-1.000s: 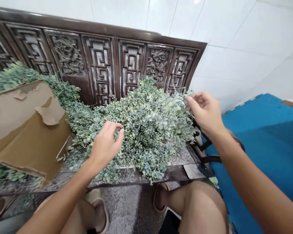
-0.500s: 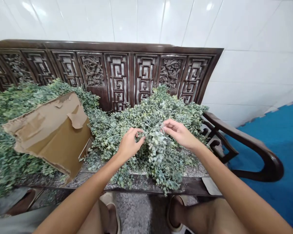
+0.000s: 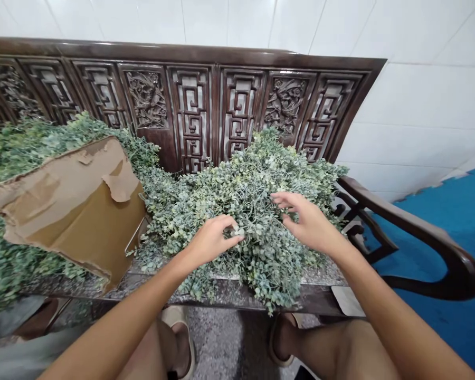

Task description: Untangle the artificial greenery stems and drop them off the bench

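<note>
A large heap of small-leaved grey-green eucalyptus sprays (image 3: 241, 211) lies on the stone seat of a carved wooden bench (image 3: 237, 287). My left hand (image 3: 214, 240) is pressed into the front of the heap, its fingers curled around a sprig (image 3: 236, 230). My right hand (image 3: 309, 221) hovers at the heap's right side, fingers spread and touching only the leaves. A torn brown cardboard sheet (image 3: 75, 211) lies over more sprays at the left, hiding what is under it.
The bench's dark lattice back (image 3: 190, 105) rises behind the heap, against a white tiled wall (image 3: 431, 95). A curved wooden armrest (image 3: 419, 237) stands at the right, above a blue foam mat (image 3: 451, 221). My knees and sandals (image 3: 178, 338) are below the seat.
My hands have moved apart: the right hand has shifted right and its fingers have spread. The left hand sits slightly lower. The view has tilted level and shifted.
</note>
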The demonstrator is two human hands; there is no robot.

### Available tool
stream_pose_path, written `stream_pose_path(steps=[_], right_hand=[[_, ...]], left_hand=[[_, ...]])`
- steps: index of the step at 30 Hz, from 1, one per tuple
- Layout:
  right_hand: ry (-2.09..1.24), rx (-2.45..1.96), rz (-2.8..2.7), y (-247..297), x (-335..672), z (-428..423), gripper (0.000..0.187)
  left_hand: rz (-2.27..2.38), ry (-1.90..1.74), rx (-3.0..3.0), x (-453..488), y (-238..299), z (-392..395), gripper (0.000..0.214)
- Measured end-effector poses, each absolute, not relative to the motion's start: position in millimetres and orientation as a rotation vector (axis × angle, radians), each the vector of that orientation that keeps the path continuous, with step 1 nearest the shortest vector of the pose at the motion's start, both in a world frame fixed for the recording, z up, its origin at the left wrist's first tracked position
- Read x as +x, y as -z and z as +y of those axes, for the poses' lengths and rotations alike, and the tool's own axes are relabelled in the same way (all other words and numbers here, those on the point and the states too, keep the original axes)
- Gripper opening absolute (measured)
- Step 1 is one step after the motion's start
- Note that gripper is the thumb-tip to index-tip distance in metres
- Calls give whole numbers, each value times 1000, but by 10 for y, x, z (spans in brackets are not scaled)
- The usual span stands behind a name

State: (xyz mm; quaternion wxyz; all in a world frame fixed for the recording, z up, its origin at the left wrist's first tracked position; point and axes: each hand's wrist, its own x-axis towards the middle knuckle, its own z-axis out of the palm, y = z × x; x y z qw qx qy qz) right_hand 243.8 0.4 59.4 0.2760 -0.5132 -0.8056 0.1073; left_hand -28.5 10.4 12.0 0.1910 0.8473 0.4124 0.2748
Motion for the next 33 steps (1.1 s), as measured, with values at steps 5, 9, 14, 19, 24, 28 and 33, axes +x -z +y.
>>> stream_pose_path(steps=[5, 9, 14, 19, 24, 28, 33], right_hand=[[-226, -1143, -2167, -719, 2087, -317, 31], [-303, -1048, -2360, -498, 1879, -282, 31], [-260, -1047, -2390, -324, 1887, -113, 21], [-264, -1088, -2402, -380, 1900, -99, 20], [-196, -1160, -2374, -364, 1892, -91, 17], [-179, -1163, -2359, -349, 1888, -80, 16], [-201, -1121, -2372, -361, 1880, -94, 18]], left_hand=[[1077, -855, 2251, -249, -162, 75, 19], [1016, -898, 2179, -240, -161, 62, 16], [992, -864, 2000, -268, -99, 49, 28], [1046, -909, 2047, -318, -109, 21, 32], [1068, -833, 2153, -344, -173, -4, 12], [1080, -845, 2212, -321, -191, -28, 11], [1094, -854, 2149, -272, -163, -39, 15]])
